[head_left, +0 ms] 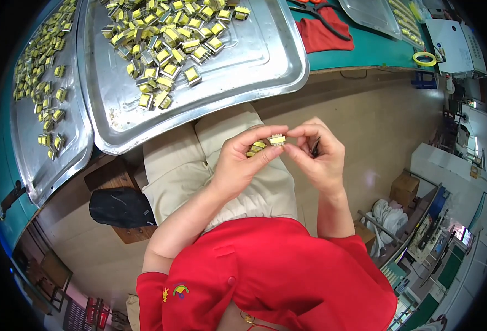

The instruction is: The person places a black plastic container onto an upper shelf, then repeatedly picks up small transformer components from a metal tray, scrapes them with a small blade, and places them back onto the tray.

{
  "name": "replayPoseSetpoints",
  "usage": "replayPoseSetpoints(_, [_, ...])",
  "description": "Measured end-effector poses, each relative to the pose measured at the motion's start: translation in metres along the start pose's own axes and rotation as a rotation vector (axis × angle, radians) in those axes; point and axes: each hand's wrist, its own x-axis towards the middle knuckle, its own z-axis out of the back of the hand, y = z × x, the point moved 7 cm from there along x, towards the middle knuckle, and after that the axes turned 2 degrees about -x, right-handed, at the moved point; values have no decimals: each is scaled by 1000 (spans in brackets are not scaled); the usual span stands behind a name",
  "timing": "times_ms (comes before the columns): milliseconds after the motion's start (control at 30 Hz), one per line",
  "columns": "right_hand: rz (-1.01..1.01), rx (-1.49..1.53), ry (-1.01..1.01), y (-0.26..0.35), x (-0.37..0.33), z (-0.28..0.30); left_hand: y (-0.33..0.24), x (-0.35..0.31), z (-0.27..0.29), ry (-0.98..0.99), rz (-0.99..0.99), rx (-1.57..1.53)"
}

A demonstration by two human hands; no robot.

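Observation:
Above my lap, my left hand (243, 160) pinches a small yellow-wrapped transformer (277, 140) with metal pins between thumb and forefinger. A second yellow transformer (256, 148) is tucked in the same palm. From the other side, the thumb and forefinger of my right hand (318, 148) meet at the held transformer's edge. A thin dark tool (315, 148), its kind unclear, lies inside the curled fingers of that hand. Ahead, a metal tray (276, 71) bears a heap of loose yellow transformers (166, 47).
Another metal tray (31, 127) with many transformers stands at the left. Dark-handled pliers (326, 21) rest on a red cloth (323, 37) on the green tabletop (364, 59), near a yellow tape roll (424, 59). A black bag (121, 207) sits on a wooden stool (110, 175) below.

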Motion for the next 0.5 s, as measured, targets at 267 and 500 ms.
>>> replayPoseSetpoints(267, [-133, -8, 2, -8, -6, 2, -10, 1, -1, 39, -199, 203])
replayPoseSetpoints(500, [87, -313, -55, 18, -3, 12, -11, 1, -2, 41, -238, 242])
